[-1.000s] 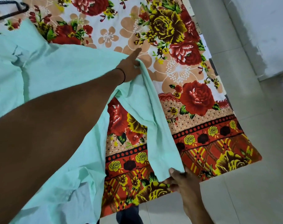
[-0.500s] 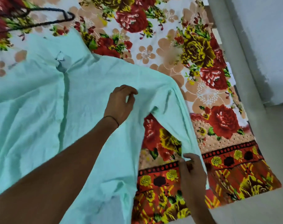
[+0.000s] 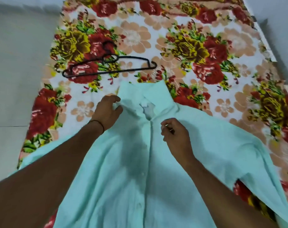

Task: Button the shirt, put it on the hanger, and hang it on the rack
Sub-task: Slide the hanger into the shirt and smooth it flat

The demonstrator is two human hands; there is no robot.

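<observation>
Shirt (image 3: 214,145), mint green, lies front-up across a flowered blanket (image 3: 230,46), its collar (image 3: 140,91) pointing away from me and the neck open enough to show the label (image 3: 144,105). From my remote seat I see the left hand (image 3: 107,111) at the left wing of the collar, with its fingers and thumb curled and a fold of cloth caught between them. The right hand (image 3: 174,134) sits just right of the front seam, a little below the neck. Its fingers are bent inward, but I cannot tell whether they pinch the cloth or only rest on it.

A black hanger (image 3: 110,69) lies flat on the blanket just beyond the collar, untouched and apart from the shirt. No rack is in view.

I judge the buttoning step to be in hand, starting at the top. Pale buttons (image 3: 142,174) show down the front, though the blur keeps me from saying which are fastened. The next move, as I read it, calls for bringing the two front edges together under the collar, finding the top button and its hole, and pushing one through the other while the left hand keeps the cloth taut. The thin fabric could bunch or slide on the plush blanket, so small, steady pinches should work better than pulls.
</observation>
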